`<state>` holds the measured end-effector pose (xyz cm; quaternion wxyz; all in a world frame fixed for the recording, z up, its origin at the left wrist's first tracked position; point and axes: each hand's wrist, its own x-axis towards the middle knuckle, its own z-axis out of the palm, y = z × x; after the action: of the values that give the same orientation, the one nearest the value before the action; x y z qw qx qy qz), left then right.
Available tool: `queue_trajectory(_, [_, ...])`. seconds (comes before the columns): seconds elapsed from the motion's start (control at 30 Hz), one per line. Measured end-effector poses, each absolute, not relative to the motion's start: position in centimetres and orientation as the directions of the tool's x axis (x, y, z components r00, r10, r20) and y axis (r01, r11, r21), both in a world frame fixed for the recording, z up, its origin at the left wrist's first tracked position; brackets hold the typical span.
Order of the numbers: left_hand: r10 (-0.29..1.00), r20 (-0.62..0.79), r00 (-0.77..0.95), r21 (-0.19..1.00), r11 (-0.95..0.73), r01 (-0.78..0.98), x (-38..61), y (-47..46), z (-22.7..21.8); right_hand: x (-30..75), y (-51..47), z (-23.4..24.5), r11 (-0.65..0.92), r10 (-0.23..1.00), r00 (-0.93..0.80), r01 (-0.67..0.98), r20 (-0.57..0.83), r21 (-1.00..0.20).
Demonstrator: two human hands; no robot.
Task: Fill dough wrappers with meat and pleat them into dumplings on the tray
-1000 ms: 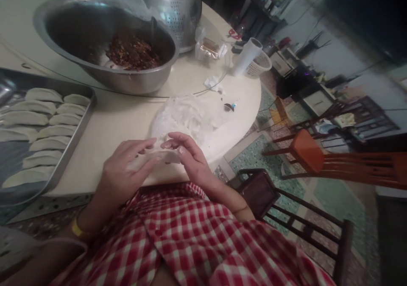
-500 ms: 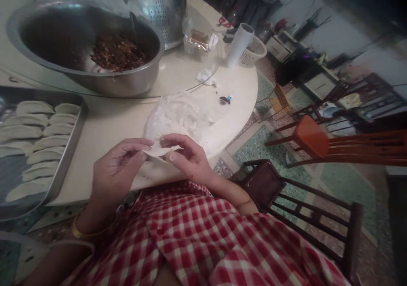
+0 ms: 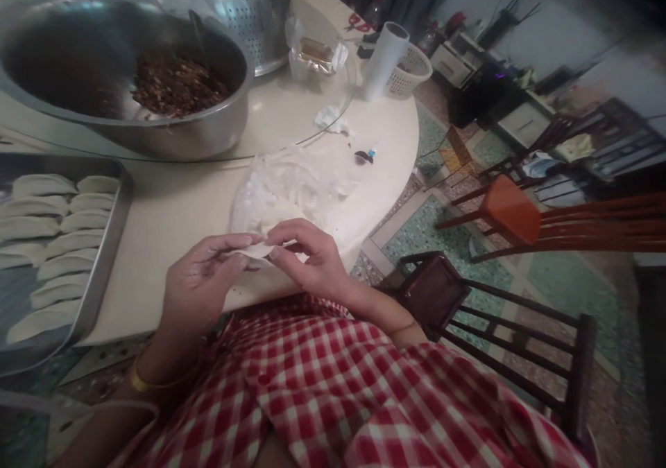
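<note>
Left hand (image 3: 200,284) and right hand (image 3: 306,260) pinch one thin dough wrapper (image 3: 256,250) between fingertips, at the table's near edge, just near of the wrapper stack (image 3: 284,191). Advice: peel slowly, fingertips at the rim, avoid tearing.

A home dining room: round table (image 3: 291,118), wooden chairs (image 3: 499,329), steel mixing bowl (image 3: 119,73).

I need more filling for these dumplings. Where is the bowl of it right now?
The steel filling bowl sits at the head view's upper left, on the table behind the tray of dumplings and beside the colander.
</note>
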<state>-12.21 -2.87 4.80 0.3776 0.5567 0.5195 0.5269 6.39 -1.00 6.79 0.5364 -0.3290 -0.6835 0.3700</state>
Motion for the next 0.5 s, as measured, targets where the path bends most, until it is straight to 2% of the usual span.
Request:
queue_trajectory(0.17, [0.945,0.326,-0.004,0.933,-0.322,0.159,-11.7,-3.4,5.3,6.2,-0.7,7.2,0.453,0.883,-0.174,0.074,0.436,-0.888])
queue_trajectory(0.33, [0.935,0.354,0.021,0.904,-0.348,0.249,-11.5,-3.5,5.8,6.1,-0.6,7.2,0.375,0.912,-0.207,0.074,0.353,-0.924])
queue_trajectory(0.5, [0.942,0.334,0.036,0.902,-0.331,0.277,-11.6,-3.4,6.1,6.5,-0.5,7.2,0.424,0.872,-0.296,0.055,0.39,-0.904])
